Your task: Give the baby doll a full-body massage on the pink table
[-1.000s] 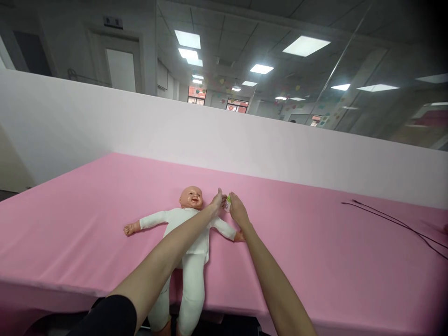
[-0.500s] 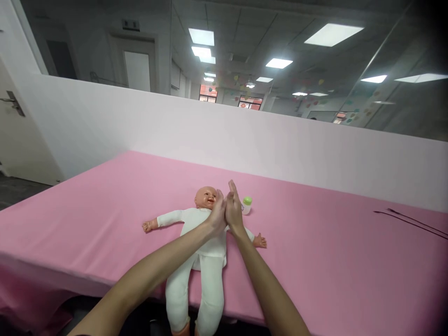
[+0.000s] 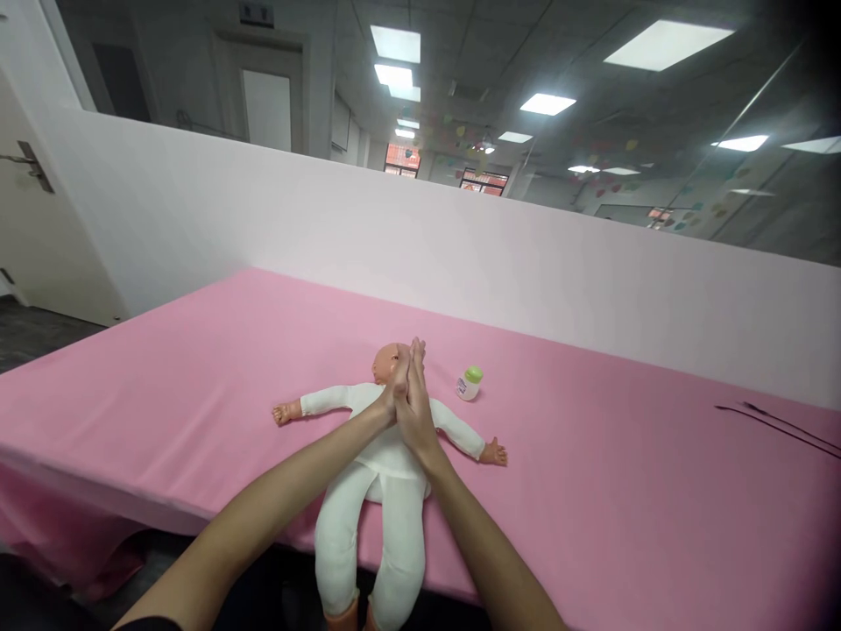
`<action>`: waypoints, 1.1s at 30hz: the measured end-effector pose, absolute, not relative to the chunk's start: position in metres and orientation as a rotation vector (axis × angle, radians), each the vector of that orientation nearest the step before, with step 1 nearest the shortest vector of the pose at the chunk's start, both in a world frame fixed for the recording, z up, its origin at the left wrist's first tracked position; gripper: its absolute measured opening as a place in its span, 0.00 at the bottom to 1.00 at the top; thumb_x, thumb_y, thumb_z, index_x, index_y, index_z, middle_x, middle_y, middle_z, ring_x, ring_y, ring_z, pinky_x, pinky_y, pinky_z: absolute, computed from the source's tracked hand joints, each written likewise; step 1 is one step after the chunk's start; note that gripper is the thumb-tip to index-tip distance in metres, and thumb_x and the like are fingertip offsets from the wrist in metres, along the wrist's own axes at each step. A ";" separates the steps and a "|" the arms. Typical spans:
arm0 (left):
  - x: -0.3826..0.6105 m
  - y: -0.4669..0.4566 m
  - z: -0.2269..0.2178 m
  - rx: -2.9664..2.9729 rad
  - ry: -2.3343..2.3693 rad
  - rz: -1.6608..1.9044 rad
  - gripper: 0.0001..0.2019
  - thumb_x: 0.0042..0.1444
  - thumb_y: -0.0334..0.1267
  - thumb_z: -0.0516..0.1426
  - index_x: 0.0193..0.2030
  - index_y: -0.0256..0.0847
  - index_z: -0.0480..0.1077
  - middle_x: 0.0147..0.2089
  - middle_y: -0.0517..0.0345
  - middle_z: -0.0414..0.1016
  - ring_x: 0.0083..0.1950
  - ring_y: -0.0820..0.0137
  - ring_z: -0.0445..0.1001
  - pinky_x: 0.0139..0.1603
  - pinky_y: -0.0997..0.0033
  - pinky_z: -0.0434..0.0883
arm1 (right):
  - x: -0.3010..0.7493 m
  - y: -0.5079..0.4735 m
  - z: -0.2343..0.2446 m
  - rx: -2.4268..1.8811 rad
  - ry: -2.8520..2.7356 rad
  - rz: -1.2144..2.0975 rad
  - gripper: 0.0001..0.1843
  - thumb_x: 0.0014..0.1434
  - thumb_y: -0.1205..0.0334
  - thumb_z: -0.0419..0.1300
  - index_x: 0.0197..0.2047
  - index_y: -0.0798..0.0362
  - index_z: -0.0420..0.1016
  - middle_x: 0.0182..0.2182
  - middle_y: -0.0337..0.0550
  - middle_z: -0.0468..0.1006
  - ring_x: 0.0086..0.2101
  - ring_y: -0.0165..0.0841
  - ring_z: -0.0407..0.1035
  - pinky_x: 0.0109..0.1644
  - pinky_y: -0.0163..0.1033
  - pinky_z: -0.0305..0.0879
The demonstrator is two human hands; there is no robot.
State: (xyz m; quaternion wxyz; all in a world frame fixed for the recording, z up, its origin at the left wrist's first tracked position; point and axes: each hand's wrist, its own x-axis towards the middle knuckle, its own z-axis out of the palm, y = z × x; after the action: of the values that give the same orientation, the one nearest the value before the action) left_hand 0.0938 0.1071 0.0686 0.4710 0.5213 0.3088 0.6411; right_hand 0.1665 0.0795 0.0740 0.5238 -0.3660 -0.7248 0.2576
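Note:
A baby doll (image 3: 368, 491) in a white suit lies face up on the pink table (image 3: 197, 377), arms spread, its legs hanging over the near edge. My left hand (image 3: 395, 386) and my right hand (image 3: 415, 401) are pressed palm to palm, fingers straight, just above the doll's chest and partly hiding its head. Neither hand holds anything. A small white bottle with a green cap (image 3: 469, 383) stands tilted on the cloth to the right of the doll's head, a short way from my right hand.
A white partition wall (image 3: 526, 263) runs along the table's far side. Thin black cables (image 3: 775, 422) lie on the cloth at the far right. A door with a handle (image 3: 26, 166) is at the left.
A second ago both hands were at the bottle beside the doll's head. They let go of it, drew back over the doll and came together palm to palm. The view shifted left.

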 end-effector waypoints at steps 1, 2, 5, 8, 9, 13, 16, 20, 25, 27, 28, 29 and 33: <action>0.087 0.113 0.070 1.298 0.767 1.566 0.35 0.72 0.63 0.39 0.74 0.47 0.66 0.75 0.50 0.65 0.76 0.57 0.64 0.74 0.53 0.66 | 0.167 0.083 0.074 -0.859 -1.733 0.602 0.40 0.71 0.32 0.49 0.78 0.43 0.54 0.79 0.42 0.46 0.76 0.43 0.41 0.78 0.57 0.43; 0.081 0.119 0.071 1.329 0.797 1.586 0.34 0.72 0.62 0.43 0.74 0.46 0.65 0.76 0.50 0.64 0.76 0.57 0.63 0.74 0.54 0.65 | 0.170 0.090 0.074 -0.868 -1.695 0.587 0.40 0.70 0.33 0.53 0.77 0.45 0.58 0.77 0.46 0.53 0.75 0.44 0.47 0.77 0.56 0.48; 0.061 0.140 0.069 1.408 1.055 1.756 0.30 0.70 0.56 0.53 0.70 0.41 0.70 0.73 0.46 0.68 0.75 0.56 0.64 0.73 0.55 0.64 | 0.183 0.127 0.069 -1.025 -1.417 0.571 0.39 0.66 0.35 0.58 0.70 0.53 0.68 0.69 0.55 0.68 0.67 0.47 0.64 0.71 0.52 0.61; 0.046 0.156 0.051 1.395 1.380 1.759 0.24 0.70 0.54 0.52 0.55 0.39 0.79 0.59 0.45 0.81 0.63 0.55 0.76 0.62 0.58 0.71 | 0.195 0.164 0.049 -1.158 -1.205 0.706 0.40 0.62 0.31 0.59 0.62 0.55 0.75 0.65 0.58 0.73 0.63 0.48 0.68 0.66 0.50 0.65; 0.044 0.159 0.043 1.405 1.450 1.705 0.24 0.70 0.55 0.50 0.48 0.40 0.81 0.51 0.46 0.84 0.56 0.56 0.79 0.56 0.60 0.73 | 0.196 0.172 0.041 -1.170 -1.178 0.774 0.40 0.60 0.29 0.59 0.59 0.55 0.76 0.63 0.57 0.75 0.62 0.48 0.69 0.66 0.50 0.65; 0.043 0.161 0.016 1.479 1.557 1.585 0.27 0.72 0.56 0.47 0.37 0.43 0.80 0.37 0.53 0.84 0.41 0.60 0.80 0.44 0.64 0.71 | 0.193 0.183 0.010 -1.081 -1.170 1.014 0.35 0.59 0.29 0.60 0.51 0.52 0.80 0.54 0.51 0.82 0.57 0.47 0.73 0.64 0.49 0.67; 0.046 0.159 0.009 1.493 1.587 1.594 0.23 0.71 0.56 0.50 0.45 0.46 0.82 0.46 0.52 0.86 0.47 0.59 0.81 0.49 0.63 0.72 | 0.190 0.180 0.000 -0.981 -1.117 1.095 0.29 0.58 0.36 0.65 0.52 0.50 0.80 0.56 0.47 0.82 0.58 0.44 0.73 0.64 0.46 0.68; 0.047 0.165 0.003 1.415 1.466 1.635 0.20 0.67 0.55 0.56 0.50 0.45 0.81 0.51 0.51 0.85 0.52 0.59 0.81 0.56 0.62 0.73 | 0.191 0.180 -0.004 -0.925 -1.049 1.135 0.27 0.55 0.41 0.70 0.51 0.49 0.79 0.53 0.45 0.83 0.55 0.43 0.74 0.59 0.43 0.71; 0.045 0.178 -0.009 1.269 1.273 1.688 0.20 0.56 0.55 0.66 0.48 0.42 0.79 0.52 0.47 0.84 0.54 0.58 0.80 0.57 0.59 0.74 | 0.193 0.184 -0.009 -0.913 -1.054 1.094 0.29 0.51 0.43 0.73 0.51 0.50 0.76 0.49 0.45 0.82 0.51 0.42 0.76 0.55 0.43 0.73; 0.044 0.181 -0.012 1.229 1.219 1.687 0.22 0.53 0.54 0.69 0.48 0.41 0.79 0.53 0.45 0.83 0.54 0.56 0.80 0.57 0.57 0.75 | 0.194 0.185 -0.011 -0.931 -1.060 1.084 0.30 0.52 0.42 0.72 0.51 0.50 0.76 0.49 0.45 0.82 0.51 0.43 0.76 0.54 0.44 0.73; 0.043 0.182 -0.013 1.213 1.196 1.685 0.22 0.53 0.54 0.69 0.47 0.40 0.79 0.53 0.45 0.83 0.54 0.56 0.80 0.57 0.56 0.75 | 0.195 0.185 -0.012 -0.942 -1.061 1.079 0.30 0.52 0.41 0.71 0.52 0.50 0.76 0.49 0.46 0.82 0.51 0.43 0.76 0.54 0.44 0.73; 0.043 0.183 -0.013 1.203 1.178 1.687 0.22 0.53 0.54 0.68 0.47 0.40 0.79 0.52 0.44 0.83 0.53 0.56 0.80 0.56 0.56 0.75 | 0.195 0.185 -0.012 -0.951 -1.061 1.074 0.30 0.53 0.39 0.70 0.52 0.51 0.76 0.49 0.46 0.83 0.51 0.43 0.76 0.55 0.45 0.73; 0.041 0.183 -0.014 1.229 1.167 1.711 0.21 0.60 0.55 0.61 0.45 0.39 0.80 0.48 0.45 0.84 0.51 0.58 0.80 0.57 0.56 0.74 | 0.196 0.185 -0.013 -0.958 -1.041 1.062 0.30 0.56 0.36 0.66 0.49 0.51 0.78 0.51 0.46 0.83 0.54 0.44 0.75 0.59 0.46 0.72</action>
State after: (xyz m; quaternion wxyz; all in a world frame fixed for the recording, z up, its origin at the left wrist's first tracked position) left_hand 0.0412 0.1832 -0.0138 0.3587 0.4764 0.4523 0.6632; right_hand 0.1956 0.1851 -0.0132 0.6339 -0.4188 -0.4552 0.4643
